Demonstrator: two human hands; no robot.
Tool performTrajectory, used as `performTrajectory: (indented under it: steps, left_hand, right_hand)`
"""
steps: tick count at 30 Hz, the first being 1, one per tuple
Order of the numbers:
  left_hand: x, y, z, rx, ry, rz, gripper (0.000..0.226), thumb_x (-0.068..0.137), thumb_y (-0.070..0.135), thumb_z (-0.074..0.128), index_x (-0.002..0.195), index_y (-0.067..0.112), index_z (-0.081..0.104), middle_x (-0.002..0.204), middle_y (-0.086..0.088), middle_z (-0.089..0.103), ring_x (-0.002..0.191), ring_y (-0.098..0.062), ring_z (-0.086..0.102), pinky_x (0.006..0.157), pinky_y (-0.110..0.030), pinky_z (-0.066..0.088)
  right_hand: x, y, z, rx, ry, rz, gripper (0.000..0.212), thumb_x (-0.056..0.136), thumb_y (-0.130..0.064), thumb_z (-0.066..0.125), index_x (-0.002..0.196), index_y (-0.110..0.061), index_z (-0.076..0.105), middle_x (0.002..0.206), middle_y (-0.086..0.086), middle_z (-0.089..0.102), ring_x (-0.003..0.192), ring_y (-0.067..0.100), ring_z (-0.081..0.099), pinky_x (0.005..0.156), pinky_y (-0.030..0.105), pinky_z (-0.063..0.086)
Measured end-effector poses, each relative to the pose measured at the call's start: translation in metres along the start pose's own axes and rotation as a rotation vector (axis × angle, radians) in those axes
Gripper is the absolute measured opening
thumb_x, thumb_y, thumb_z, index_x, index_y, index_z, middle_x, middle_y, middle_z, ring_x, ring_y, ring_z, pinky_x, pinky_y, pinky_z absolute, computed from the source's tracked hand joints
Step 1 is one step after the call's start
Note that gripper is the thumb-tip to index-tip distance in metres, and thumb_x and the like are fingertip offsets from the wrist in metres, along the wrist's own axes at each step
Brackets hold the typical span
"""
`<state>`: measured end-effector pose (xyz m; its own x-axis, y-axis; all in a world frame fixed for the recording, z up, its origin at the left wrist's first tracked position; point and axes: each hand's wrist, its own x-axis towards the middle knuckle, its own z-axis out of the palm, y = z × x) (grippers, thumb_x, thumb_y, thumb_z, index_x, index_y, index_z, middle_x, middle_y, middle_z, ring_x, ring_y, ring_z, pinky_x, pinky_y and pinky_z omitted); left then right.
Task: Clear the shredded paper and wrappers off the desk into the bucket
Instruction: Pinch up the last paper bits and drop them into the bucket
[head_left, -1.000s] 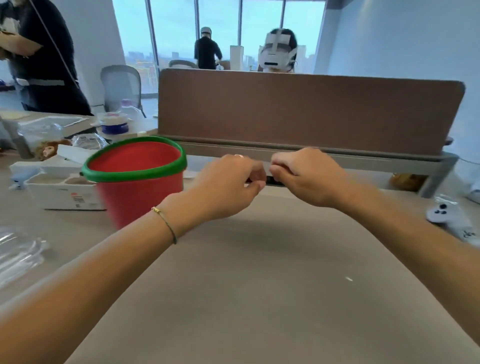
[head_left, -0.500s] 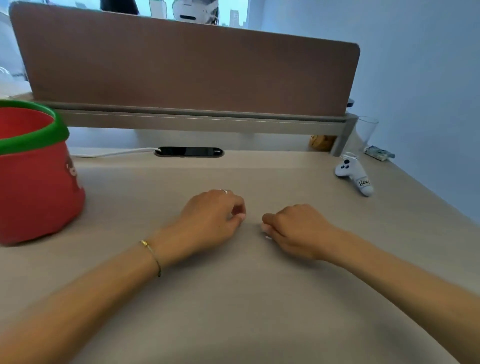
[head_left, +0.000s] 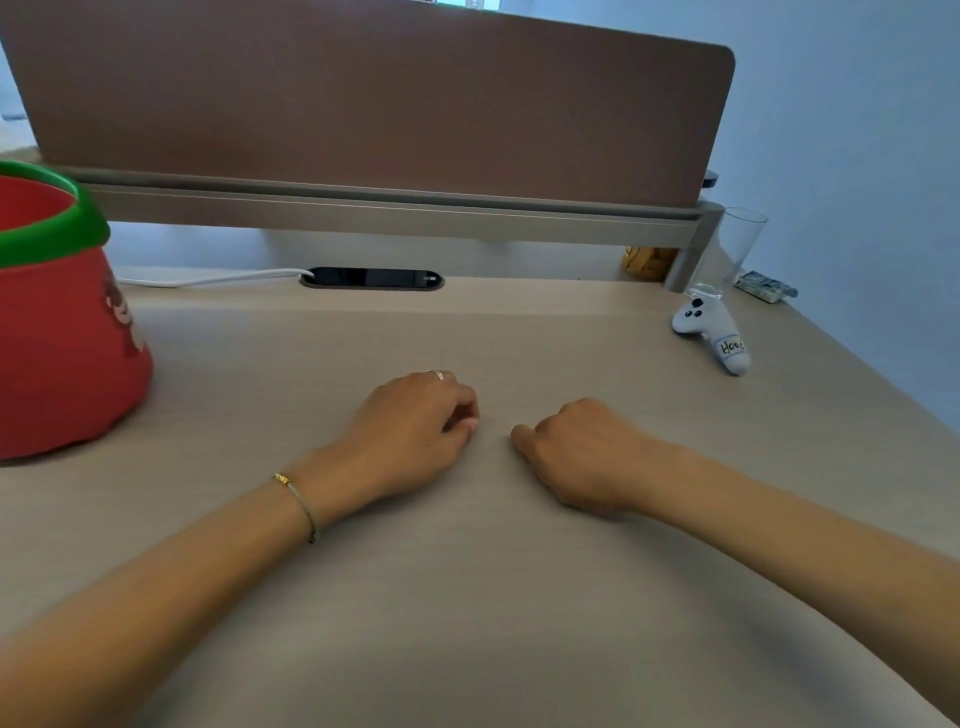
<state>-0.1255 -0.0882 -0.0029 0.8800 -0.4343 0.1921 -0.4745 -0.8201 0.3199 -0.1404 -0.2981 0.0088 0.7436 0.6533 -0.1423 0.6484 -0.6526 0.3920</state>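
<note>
Pale worktop stretched under both forearms, backed by a brown divider panel. Left hand and right hand rested knuckles-up, fingers curled under; whether either pinched anything could not be told. Well left of the left hand stood the red bucket; a white controller lay beyond the right hand.

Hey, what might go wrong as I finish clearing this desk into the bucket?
The glass stands at the desk's far right corner; a wide sweep might topple it. The wrapper behind it is easily missed. The bucket sits far left, so scraps carried from there may drop.
</note>
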Motion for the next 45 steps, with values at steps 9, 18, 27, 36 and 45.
performTrajectory:
  steps: [9,18,27,36,45]
  left_hand:
    - [-0.002,-0.003,0.004,-0.027,0.002,0.042,0.012,0.094,0.032,0.057,0.095,0.028,0.069,0.094,0.008,0.062,0.089,-0.015,0.058,0.076,-0.034,0.049]
    - [-0.005,-0.008,0.001,-0.079,-0.015,0.042,0.011,0.093,0.031,0.058,0.093,0.030,0.069,0.093,0.011,0.062,0.085,-0.012,0.058,0.079,-0.037,0.051]
    - [-0.012,-0.024,-0.046,-0.051,0.111,-0.034,0.016,0.096,0.030,0.057,0.104,0.028,0.071,0.105,0.009,0.066,0.100,-0.012,0.059,0.085,-0.032,0.050]
    - [-0.050,-0.060,-0.134,0.107,0.323,-0.132,0.016,0.096,0.030,0.057,0.106,0.028,0.070,0.106,0.008,0.067,0.101,-0.015,0.061,0.087,-0.038,0.052]
    - [-0.106,-0.120,-0.234,0.141,0.533,-0.391,0.013,0.091,0.029,0.061,0.094,0.032,0.073,0.092,0.013,0.069,0.090,-0.009,0.063,0.081,-0.032,0.052]
  right_hand:
    - [0.005,0.032,0.021,0.894,0.163,0.301,0.037,0.098,-0.014,0.050,0.062,-0.017,0.042,0.057,-0.003,0.043,0.053,0.011,0.039,0.058,0.035,0.035]
    - [-0.007,0.032,0.000,1.565,0.183,0.395,0.039,0.102,-0.006,0.041,0.064,-0.016,0.039,0.056,0.000,0.033,0.048,0.014,0.030,0.044,0.025,0.023]
    - [0.030,0.017,-0.048,1.724,0.256,0.248,0.034,0.101,-0.007,0.037,0.068,-0.014,0.038,0.056,0.003,0.032,0.044,0.014,0.031,0.046,0.028,0.019]
    - [0.117,-0.005,-0.131,1.729,0.356,-0.005,0.038,0.098,-0.005,0.035,0.063,-0.017,0.037,0.053,0.000,0.031,0.042,0.014,0.029,0.044,0.025,0.016]
    - [0.196,-0.045,-0.221,1.544,0.381,-0.224,0.038,0.097,-0.008,0.039,0.061,-0.019,0.035,0.056,0.002,0.030,0.047,0.014,0.027,0.046,0.026,0.021]
